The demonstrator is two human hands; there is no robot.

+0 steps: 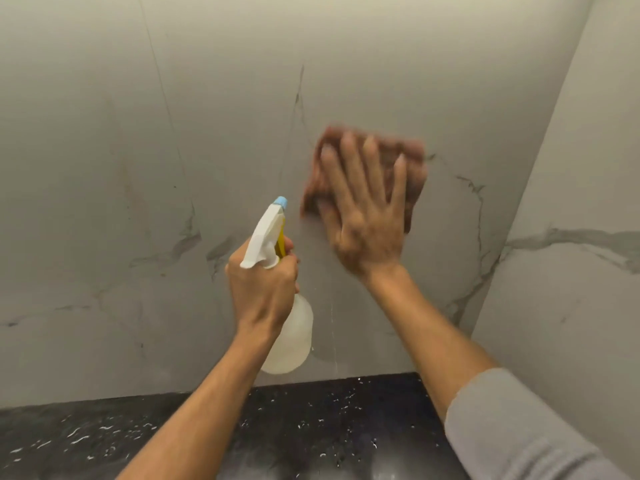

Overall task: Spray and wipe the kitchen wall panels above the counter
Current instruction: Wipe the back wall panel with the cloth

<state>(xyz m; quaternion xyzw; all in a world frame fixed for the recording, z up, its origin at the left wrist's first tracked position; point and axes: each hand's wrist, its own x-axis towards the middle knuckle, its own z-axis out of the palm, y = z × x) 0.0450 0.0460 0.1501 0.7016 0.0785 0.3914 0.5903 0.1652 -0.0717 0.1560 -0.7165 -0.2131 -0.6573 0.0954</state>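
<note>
The wall panels (138, 168) are pale grey marble-look slabs with dark veins, above a black speckled counter (311, 427). My right hand (363, 216) presses a reddish-brown cloth (412, 168) flat against the back panel with straight, spread fingers; hand and cloth are motion-blurred. My left hand (263, 285) grips the neck of a clear spray bottle (291, 337) with a white head, yellow trigger and blue nozzle, held upright just left of the cloth. A thin trickle of liquid (333, 317) runs down the panel below the cloth.
A side wall panel (571, 202) meets the back panel in a corner at the right. The counter runs along the bottom with small white flecks and droplets on it. A grey sleeve (519, 427) covers my right upper arm.
</note>
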